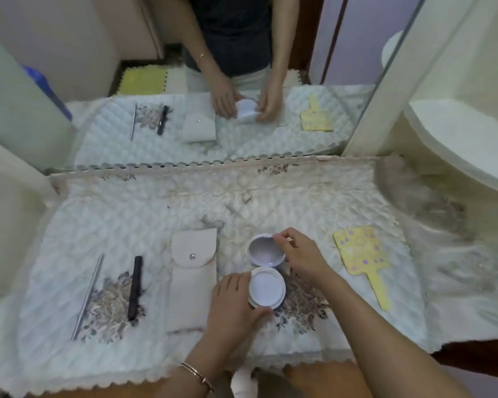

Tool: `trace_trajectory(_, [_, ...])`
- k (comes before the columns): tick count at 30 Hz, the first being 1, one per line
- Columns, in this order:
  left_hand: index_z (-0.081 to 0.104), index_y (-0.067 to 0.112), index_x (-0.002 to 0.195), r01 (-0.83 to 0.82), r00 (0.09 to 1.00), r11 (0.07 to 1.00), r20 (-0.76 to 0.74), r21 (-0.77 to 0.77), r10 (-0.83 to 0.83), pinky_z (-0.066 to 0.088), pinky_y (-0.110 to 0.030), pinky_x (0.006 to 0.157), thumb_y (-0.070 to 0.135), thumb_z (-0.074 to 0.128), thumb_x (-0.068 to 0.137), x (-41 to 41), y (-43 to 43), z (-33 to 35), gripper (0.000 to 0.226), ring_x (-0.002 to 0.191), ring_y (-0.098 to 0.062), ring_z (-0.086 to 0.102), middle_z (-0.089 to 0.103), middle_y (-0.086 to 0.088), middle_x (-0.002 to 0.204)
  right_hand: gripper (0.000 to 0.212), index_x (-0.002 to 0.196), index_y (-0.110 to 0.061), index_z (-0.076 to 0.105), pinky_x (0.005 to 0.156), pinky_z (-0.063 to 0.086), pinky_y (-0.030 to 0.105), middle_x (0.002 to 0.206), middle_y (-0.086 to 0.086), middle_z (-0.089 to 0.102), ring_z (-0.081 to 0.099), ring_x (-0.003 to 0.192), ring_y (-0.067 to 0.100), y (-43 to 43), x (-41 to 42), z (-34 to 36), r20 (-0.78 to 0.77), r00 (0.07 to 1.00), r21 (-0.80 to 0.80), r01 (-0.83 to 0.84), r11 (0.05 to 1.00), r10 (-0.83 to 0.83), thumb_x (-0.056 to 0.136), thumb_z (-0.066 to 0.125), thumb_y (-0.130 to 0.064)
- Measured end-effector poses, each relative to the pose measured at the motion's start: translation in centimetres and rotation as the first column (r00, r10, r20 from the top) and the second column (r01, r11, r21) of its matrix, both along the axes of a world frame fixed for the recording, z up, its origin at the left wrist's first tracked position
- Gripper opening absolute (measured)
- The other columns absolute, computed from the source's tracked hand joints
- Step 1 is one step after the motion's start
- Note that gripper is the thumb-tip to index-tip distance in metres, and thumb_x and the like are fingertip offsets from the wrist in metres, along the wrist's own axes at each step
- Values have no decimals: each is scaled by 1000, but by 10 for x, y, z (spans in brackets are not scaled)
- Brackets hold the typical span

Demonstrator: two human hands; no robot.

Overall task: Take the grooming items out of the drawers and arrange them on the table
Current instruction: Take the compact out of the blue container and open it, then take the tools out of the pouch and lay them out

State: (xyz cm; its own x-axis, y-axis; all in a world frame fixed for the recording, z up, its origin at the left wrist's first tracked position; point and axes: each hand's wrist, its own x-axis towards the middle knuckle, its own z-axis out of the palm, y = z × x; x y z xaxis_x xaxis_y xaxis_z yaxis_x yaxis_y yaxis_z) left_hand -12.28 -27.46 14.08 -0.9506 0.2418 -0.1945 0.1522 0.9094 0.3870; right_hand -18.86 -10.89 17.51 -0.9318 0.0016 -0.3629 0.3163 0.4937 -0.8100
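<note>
A round white compact (266, 287) lies open on the quilted table cover (144, 214), its hinged lid (265, 249) tilted up behind the base. My left hand (236, 300) grips the base from the left side. My right hand (299, 255) pinches the lid's right rim. Left of them lies a cream snap pouch (191, 280), then a dark pen-like stick (135, 287) and a thin silver rod (88, 295). A yellow hand mirror (364, 261) lies to the right, handle toward me.
A large wall mirror (184, 67) behind the table reflects the hands and items. A cream cushioned shape (454, 133) stands at the right. The table's front edge (156, 377) with scalloped trim is close to my body.
</note>
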Motion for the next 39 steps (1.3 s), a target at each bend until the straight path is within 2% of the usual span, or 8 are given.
trace_trajectory(10, [55,22,99,-65,998,998,-3,-26,65,31,-25,76,67,41,51,6,15,3,67,80,-11,61,66,10,86,32,110,-7,60,76,40,31,106,10,63,56,97,24,0,-11,-1,-11,994,88,-107,990,108,98,36,-23])
trace_trajectory(12, [52,21,104,-72,997,997,-33,-11,71,40,-19,77,65,41,52,8,17,3,69,88,-10,52,67,9,90,33,120,-9,56,80,39,26,114,8,61,55,104,23,3,-3,-3,-14,996,71,-82,994,84,98,36,-22])
trace_trajectory(15, [56,21,107,-68,998,996,-13,-56,67,52,-20,74,66,38,54,9,16,2,72,92,-11,58,67,9,96,30,116,-8,57,70,40,28,105,10,62,56,93,26,1,7,-4,-48,997,101,-58,993,63,98,36,-21])
trace_trajectory(19, [64,10,110,-54,998,996,-34,-74,52,54,-35,87,62,40,70,4,-2,9,70,102,-25,65,69,-3,107,35,126,-7,49,92,41,35,124,12,56,51,113,27,-4,15,0,-222,972,215,126,968,-77,95,42,-21])
trace_trajectory(22, [64,8,107,-203,976,979,-82,1,203,54,-39,84,48,43,74,5,-31,16,57,97,-30,66,69,-8,106,32,123,-8,53,93,39,32,122,8,58,47,115,26,-14,16,4,-364,931,291,96,952,18,92,49,-15])
trace_trajectory(27, [36,7,136,-483,874,861,26,161,485,26,-37,111,36,58,84,0,-71,20,63,132,-30,31,37,-13,142,28,106,-10,64,85,46,31,102,7,68,56,100,19,-57,16,4,-502,805,402,-107,910,316,79,58,-17])
trace_trajectory(34, [28,13,138,-462,884,852,202,247,421,22,-28,105,41,67,73,-22,-103,5,81,129,-22,29,37,-4,141,68,103,-25,63,70,56,24,102,-3,73,70,90,13,-119,-4,-13,-242,724,672,-355,650,646,37,78,-14])
trace_trajectory(39, [35,14,136,-467,878,788,321,402,356,29,-22,95,30,74,69,-40,-115,-4,79,124,-18,37,45,-4,134,44,87,-28,72,66,57,22,93,-8,75,72,83,10,-127,-18,-9,-238,666,740,-348,576,707,44,63,-25])
